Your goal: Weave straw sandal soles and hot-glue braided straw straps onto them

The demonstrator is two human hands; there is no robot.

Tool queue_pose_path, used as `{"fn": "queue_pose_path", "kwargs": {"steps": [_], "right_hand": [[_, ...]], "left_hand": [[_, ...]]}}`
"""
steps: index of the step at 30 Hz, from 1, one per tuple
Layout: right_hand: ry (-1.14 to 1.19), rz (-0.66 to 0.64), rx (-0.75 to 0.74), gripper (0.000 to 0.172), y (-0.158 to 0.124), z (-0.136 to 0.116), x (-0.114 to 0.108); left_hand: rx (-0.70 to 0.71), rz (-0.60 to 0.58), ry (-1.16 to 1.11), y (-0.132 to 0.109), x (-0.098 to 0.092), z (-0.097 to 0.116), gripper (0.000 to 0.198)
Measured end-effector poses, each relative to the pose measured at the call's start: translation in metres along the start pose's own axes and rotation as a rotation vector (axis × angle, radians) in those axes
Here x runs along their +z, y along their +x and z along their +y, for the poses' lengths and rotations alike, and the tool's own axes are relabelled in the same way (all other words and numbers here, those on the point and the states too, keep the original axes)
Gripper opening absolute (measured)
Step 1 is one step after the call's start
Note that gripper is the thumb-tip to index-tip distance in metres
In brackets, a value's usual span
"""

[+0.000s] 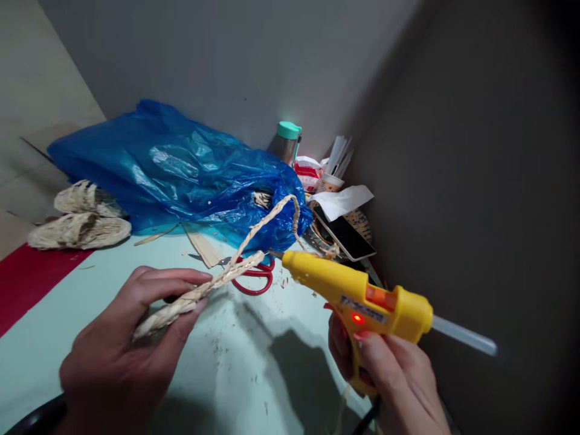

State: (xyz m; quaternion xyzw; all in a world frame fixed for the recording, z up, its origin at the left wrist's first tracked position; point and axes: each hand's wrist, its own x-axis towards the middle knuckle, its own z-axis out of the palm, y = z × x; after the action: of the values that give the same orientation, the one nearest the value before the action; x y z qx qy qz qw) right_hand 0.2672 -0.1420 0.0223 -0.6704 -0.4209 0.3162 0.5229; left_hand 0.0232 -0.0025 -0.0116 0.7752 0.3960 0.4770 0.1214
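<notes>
My left hand (pixel 131 338) is closed on a pale braided straw piece (pixel 199 295), thumb below and fingers above. A thinner braided cord runs from it, arches up and drops toward the back of the table. In my right hand (pixel 389 368) is a yellow glue gun (pixel 335 281), its red light lit and a clear glue stick poking out behind. The gun's nozzle is close to the far end of the straw piece; whether they touch I cannot tell. Red-handled scissors (pixel 254 292) lie on the table just beyond, partly hidden by the braid.
A big blue plastic bag (pixel 181 163) covers the back of the table (pixel 212 374). Two woven straw slippers (pixel 81 232) lie at left. Behind at right are a bottle (pixel 286 145), a paper cup (pixel 330 182) with glue sticks, and a phone (pixel 347 234). A dark wall stands close at right.
</notes>
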Motion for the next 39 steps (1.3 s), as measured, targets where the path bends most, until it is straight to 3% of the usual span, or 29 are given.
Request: {"fn": "queue_pose_path", "kwargs": {"steps": [3,6,9,14,19,21,26,28,29,30,32,34,39], "right_hand": [[0.299,0.002,0.233,0.057,0.008,-0.010,0.007],[0.467,-0.147,0.311,0.057,0.016,-0.013,0.015],[0.534,-0.297,0.361,0.056,0.022,-0.003,0.018],[0.418,-0.578,0.453,0.068,0.028,0.031,0.019],[0.259,-0.529,0.538,0.059,0.022,0.043,0.020],[0.032,-0.478,0.451,0.053,0.018,0.041,0.013],[-0.671,-0.311,0.027,0.052,0.017,0.024,-0.022],[-0.723,-0.307,-0.217,0.044,0.021,0.007,-0.030],[-0.682,-0.257,-0.354,0.033,0.025,-0.004,-0.031],[-0.651,-0.127,-0.520,0.022,0.029,-0.015,-0.029],[-0.675,-0.028,-0.764,0.026,0.042,-0.035,-0.020],[-0.683,-0.199,-0.894,0.037,0.058,-0.048,-0.007],[-0.709,-0.673,-0.922,0.048,0.091,-0.055,0.019]], "left_hand": [[-0.117,0.055,0.021,0.005,0.002,0.015,0.008],[-0.282,0.050,0.028,0.017,-0.002,0.016,0.012],[-0.350,0.006,-0.078,0.033,-0.011,0.009,0.019],[-0.377,-0.083,-0.195,0.051,-0.026,0.006,0.022],[-0.333,-0.153,-0.260,0.050,-0.037,0.008,0.016],[-0.281,-0.177,-0.264,0.049,-0.042,0.012,0.012],[-0.144,-0.238,-0.259,0.049,-0.051,0.022,0.012],[-0.138,-0.279,-0.255,0.048,-0.051,0.024,0.014],[-0.146,-0.302,-0.254,0.048,-0.051,0.025,0.015],[-0.155,-0.324,-0.256,0.047,-0.050,0.025,0.016],[-0.171,-0.360,-0.275,0.045,-0.046,0.024,0.017],[-0.186,-0.397,-0.309,0.044,-0.042,0.025,0.019],[-0.305,-0.466,-0.415,0.045,-0.033,0.029,0.011]]}}
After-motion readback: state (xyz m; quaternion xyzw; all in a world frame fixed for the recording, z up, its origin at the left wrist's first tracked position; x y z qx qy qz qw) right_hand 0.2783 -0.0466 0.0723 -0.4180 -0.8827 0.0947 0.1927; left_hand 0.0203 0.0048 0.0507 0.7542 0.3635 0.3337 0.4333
